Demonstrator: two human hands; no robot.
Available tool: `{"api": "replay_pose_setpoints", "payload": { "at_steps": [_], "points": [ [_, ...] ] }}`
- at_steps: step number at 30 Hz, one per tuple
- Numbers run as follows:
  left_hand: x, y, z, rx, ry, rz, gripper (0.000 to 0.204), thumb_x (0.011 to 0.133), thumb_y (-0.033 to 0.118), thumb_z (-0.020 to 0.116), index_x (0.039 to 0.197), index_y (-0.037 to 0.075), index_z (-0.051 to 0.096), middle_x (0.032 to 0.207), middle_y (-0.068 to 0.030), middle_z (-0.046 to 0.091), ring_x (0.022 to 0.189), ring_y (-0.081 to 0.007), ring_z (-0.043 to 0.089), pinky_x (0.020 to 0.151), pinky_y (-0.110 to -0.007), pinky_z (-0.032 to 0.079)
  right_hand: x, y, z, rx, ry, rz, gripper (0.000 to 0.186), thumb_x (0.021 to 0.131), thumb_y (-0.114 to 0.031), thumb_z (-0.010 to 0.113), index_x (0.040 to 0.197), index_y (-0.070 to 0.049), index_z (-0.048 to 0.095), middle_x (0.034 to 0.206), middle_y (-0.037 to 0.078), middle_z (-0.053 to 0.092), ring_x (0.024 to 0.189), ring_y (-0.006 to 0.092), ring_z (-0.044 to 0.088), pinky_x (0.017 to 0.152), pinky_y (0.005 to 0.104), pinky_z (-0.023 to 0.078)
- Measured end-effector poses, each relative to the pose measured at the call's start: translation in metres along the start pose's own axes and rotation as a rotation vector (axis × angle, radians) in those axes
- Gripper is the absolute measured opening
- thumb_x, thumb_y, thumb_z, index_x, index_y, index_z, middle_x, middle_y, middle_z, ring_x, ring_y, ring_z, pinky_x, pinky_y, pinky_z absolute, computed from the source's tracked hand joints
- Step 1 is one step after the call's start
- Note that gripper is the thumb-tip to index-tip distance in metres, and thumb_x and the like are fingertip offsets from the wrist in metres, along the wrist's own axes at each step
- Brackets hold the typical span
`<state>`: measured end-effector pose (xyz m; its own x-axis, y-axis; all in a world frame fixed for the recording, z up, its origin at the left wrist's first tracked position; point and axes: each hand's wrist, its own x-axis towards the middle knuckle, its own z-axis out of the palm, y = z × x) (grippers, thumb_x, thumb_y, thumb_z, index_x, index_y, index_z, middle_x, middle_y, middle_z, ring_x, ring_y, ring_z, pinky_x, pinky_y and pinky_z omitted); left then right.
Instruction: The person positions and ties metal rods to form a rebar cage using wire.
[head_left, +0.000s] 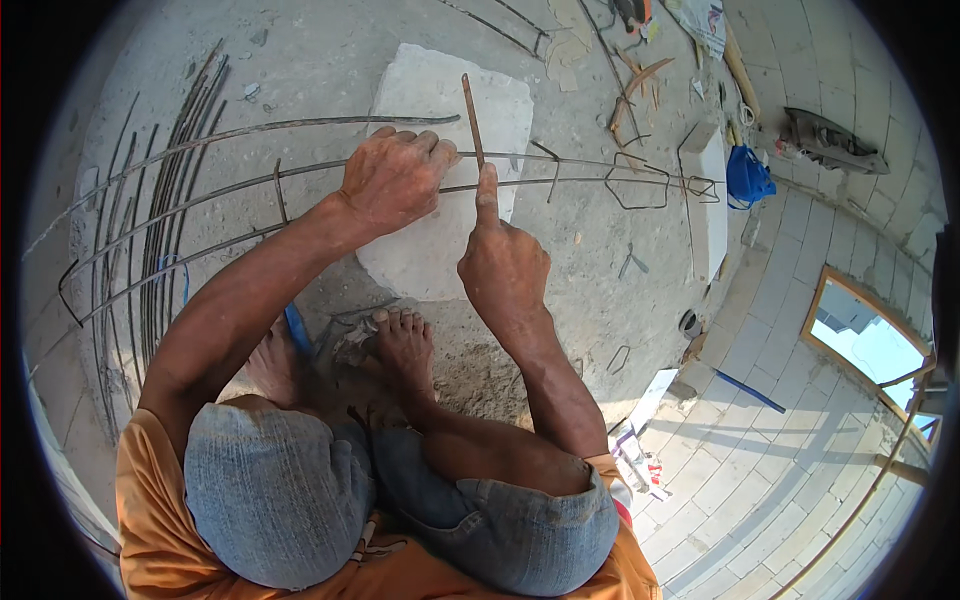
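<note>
My left hand (395,178) is closed around the long steel bars (225,188) of a narrow rebar frame, just over a pale slab (400,262). My right hand (503,258) grips a thin, rusty metal bar (472,120), its index finger stretched along it. That bar points away from me and crosses the frame right beside my left hand. Bent-wire stirrups (636,192) sit around the frame's bars toward the right. Another long ribbed bar (300,124) lies across the far side, its end near my left knuckles. What my left fingers press against is partly hidden.
A bundle of loose rebar (178,190) lies at left. The frame's right end reaches a pale block (705,215), with a blue bag (748,178) beyond it. A loose stirrup (619,359) and wood scraps (632,98) lie on the floor. My bare feet (405,350) are close by.
</note>
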<state>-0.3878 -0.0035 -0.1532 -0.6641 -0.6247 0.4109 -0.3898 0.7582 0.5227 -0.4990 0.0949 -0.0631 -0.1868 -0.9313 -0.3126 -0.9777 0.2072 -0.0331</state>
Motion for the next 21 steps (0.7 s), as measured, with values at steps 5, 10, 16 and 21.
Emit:
{"api": "replay_pose_setpoints", "payload": {
  "at_steps": [5, 10, 16, 21],
  "points": [
    [0.001, -0.007, 0.001, -0.048, 0.017, -0.048, 0.013, 0.070, 0.003, 0.063, 0.083, 0.004, 0.064, 0.069, -0.0100, 0.063, 0.062, -0.0254, 0.066, 0.059, -0.037, 0.050, 0.015, 0.001, 0.004, 0.008, 0.032, 0.009, 0.073, 0.073, 0.001, 0.060, 0.140, 0.008, 0.032, 0.055, 0.014, 0.059, 0.046, 0.0259, 0.060, 0.042, 0.0399, 0.047],
    [0.003, -0.010, -0.003, 0.001, 0.074, -0.002, 0.012, 0.069, 0.004, 0.064, 0.081, 0.005, 0.063, 0.066, -0.0085, 0.061, 0.060, -0.0249, 0.063, 0.059, -0.037, 0.049, -0.011, -0.001, -0.005, -0.002, -0.056, 0.032, 0.075, 0.070, 0.000, 0.060, 0.139, 0.009, 0.034, 0.059, 0.015, 0.062, 0.051, 0.0279, 0.063, 0.046, 0.0402, 0.050],
    [-0.006, -0.008, -0.004, 0.036, -0.004, -0.005, 0.007, 0.076, 0.007, 0.065, 0.082, 0.008, 0.062, 0.066, -0.0063, 0.059, 0.057, -0.0230, 0.061, 0.054, -0.035, 0.045, 0.016, 0.001, 0.008, 0.003, 0.107, -0.098, 0.074, 0.069, 0.002, 0.058, 0.140, 0.006, 0.035, 0.055, 0.014, 0.059, 0.045, 0.0264, 0.060, 0.042, 0.0404, 0.048],
    [-0.004, -0.010, -0.002, 0.031, 0.059, -0.008, 0.008, 0.076, 0.008, 0.066, 0.083, 0.007, 0.061, 0.067, -0.0068, 0.060, 0.058, -0.0234, 0.061, 0.054, -0.036, 0.045, -0.009, 0.003, -0.008, 0.026, -0.041, -0.021, 0.074, 0.071, 0.001, 0.058, 0.141, 0.006, 0.034, 0.056, 0.013, 0.059, 0.046, 0.0271, 0.060, 0.044, 0.0408, 0.049]
  ]
}}
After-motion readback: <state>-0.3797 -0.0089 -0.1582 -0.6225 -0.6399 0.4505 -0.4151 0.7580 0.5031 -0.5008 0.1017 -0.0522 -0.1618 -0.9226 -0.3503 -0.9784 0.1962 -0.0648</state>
